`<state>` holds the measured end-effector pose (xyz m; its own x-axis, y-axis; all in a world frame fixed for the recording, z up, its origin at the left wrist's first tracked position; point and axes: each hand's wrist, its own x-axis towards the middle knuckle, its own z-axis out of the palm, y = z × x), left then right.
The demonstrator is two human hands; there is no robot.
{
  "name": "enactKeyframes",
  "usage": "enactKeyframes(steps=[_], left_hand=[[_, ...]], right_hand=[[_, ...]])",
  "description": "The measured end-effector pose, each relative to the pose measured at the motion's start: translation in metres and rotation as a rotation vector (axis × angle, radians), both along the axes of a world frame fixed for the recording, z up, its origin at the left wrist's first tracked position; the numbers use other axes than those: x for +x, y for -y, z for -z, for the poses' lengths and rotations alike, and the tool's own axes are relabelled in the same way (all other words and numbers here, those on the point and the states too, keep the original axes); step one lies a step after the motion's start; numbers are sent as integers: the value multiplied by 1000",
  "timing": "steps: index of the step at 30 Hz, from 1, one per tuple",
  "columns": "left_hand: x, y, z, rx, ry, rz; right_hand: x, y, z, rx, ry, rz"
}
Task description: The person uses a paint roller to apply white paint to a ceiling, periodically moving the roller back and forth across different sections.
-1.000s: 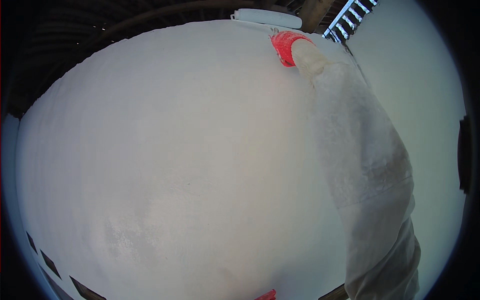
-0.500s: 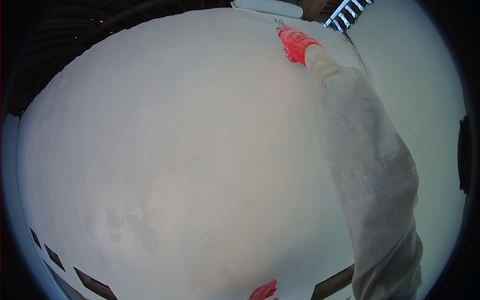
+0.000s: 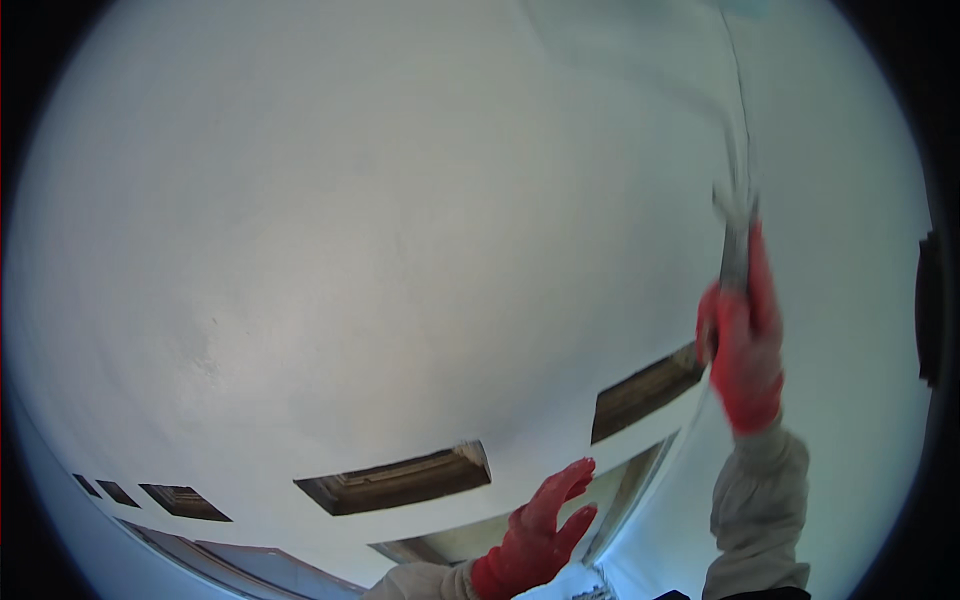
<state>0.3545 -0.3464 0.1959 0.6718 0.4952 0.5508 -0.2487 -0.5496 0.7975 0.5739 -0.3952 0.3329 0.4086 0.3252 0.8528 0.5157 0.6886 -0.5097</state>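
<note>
the handle of a paint roller (image 3: pixel 735 265) is grasped upright by the grip of the red-gloved right hand (image 3: pixel 744 345); its blurred wire frame (image 3: pixel 731 150) is raised before a white wall (image 3: pixel 350 220). the left hand (image 3: pixel 530 540), lower down, is held released.

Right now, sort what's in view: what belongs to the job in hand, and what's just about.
Job:
Right hand, gloved, gripping
Roller handle, motion-blurred
White wall, apparently
Left hand, gloved, open

Just about:
Brown wall recesses
Larger opening below them
</note>
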Motion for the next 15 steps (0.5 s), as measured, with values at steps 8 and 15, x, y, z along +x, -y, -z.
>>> enactKeyframes(steps=[8, 15], left_hand=[[19, 19, 105, -365, -308, 309], [9, 18, 217, -1000, -415, 421]], right_hand=[[-77, 107, 321, -594, -68, 116], [-133, 133, 411, -854, -89, 65]])
